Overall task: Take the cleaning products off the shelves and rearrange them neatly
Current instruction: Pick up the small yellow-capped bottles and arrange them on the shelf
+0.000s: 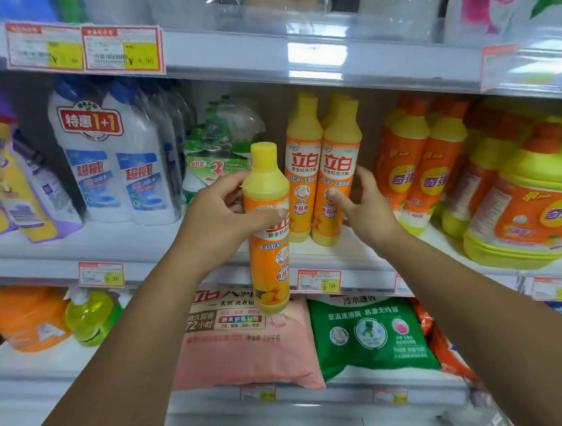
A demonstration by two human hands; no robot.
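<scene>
My left hand grips a yellow and orange dish soap bottle upright in front of the middle shelf, off the shelf. My right hand reaches to the rightmost of the same yellow bottles standing on that shelf. Its thumb touches the label and its fingers curve round the bottle's right side. Another matching bottle stands just left of it, with more behind.
White twin-pack bottles and a green spray pack stand to the left. Orange detergent bottles and a large yellow jug crowd the right. Pink and green powder bags lie on the lower shelf.
</scene>
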